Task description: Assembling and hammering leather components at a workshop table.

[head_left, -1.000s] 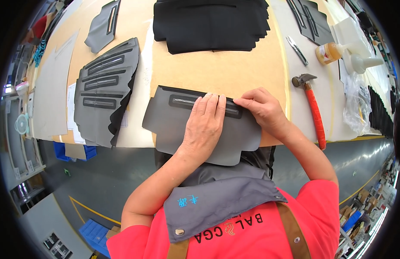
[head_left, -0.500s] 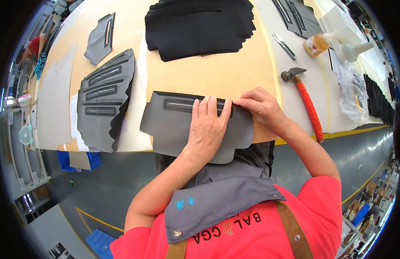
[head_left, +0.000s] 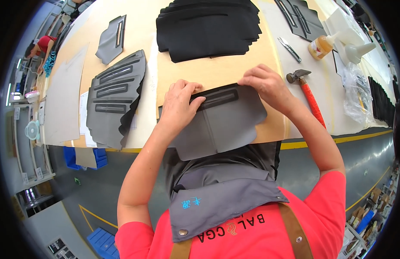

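A grey leather-like panel (head_left: pixel 228 125) with a dark-framed slot along its top lies at the table's front edge, its lower part hanging over. My left hand (head_left: pixel 177 105) holds the panel's upper left, thumb on the slot's frame and fingers over the top edge. At the upper right corner, my right hand (head_left: pixel 267 85) pinches the edge between thumb and fingertips. A fanned stack of similar grey slotted panels (head_left: pixel 115 97) lies to the left. Beyond my hands sits a pile of black pieces (head_left: pixel 208 32).
On the right lie a red-handled hammer (head_left: pixel 310 97), thread snips (head_left: pixel 289 49), an amber glue bottle (head_left: pixel 320 46), a white bottle (head_left: pixel 357 52) and a clear plastic bag (head_left: pixel 357 93). A single grey piece (head_left: pixel 111 41) is at the far left. Another person (head_left: pixel 44 45) works at far left.
My left hand has moved from the panel's middle to its upper left edge. The panel has tilted, its right end raised, with my right hand still at the corner.
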The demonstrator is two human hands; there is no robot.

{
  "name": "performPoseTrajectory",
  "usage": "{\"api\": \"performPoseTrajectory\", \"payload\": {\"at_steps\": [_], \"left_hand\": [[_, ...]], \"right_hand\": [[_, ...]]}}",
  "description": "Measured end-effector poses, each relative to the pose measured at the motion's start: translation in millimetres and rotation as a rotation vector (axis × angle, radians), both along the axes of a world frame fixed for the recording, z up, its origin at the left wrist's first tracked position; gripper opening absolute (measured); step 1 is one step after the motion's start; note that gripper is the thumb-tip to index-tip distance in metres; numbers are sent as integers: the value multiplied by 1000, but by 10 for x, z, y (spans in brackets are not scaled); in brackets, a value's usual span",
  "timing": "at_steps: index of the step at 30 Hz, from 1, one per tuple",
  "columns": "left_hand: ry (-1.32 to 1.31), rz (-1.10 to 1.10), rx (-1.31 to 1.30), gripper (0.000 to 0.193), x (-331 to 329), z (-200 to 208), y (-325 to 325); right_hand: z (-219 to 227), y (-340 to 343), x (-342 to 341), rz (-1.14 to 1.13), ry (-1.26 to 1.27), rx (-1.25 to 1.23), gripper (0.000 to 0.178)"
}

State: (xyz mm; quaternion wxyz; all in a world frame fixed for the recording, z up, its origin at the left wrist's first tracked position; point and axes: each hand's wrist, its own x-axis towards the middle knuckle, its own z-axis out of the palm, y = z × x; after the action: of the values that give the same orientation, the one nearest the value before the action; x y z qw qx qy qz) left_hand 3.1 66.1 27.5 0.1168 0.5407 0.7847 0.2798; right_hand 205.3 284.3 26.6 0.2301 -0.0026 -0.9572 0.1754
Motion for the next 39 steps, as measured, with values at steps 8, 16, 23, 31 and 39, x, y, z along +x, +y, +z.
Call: {"api": "performPoseTrajectory", "payload": {"at_steps": [8, 16, 23, 31, 39], "left_hand": [[-216, 96, -204, 31, -149, 10, 82], [-296, 109, -304, 31, -259, 95, 121], [-1091, 140, -279, 27, -336, 74, 14], [-1367, 269, -346, 20, -248, 155, -30], [-1578, 119, -439, 18, -397, 159, -24]], "right_hand": [[-286, 125, -147, -23, -13, 16, 32], [-106, 26, -141, -52, -1, 283, 35], [-107, -760, -210, -24, -51, -254, 16], [-374, -840, -231, -41, -136, -241, 26], [-319, -789, -198, -42, -121, -209, 28]]}}
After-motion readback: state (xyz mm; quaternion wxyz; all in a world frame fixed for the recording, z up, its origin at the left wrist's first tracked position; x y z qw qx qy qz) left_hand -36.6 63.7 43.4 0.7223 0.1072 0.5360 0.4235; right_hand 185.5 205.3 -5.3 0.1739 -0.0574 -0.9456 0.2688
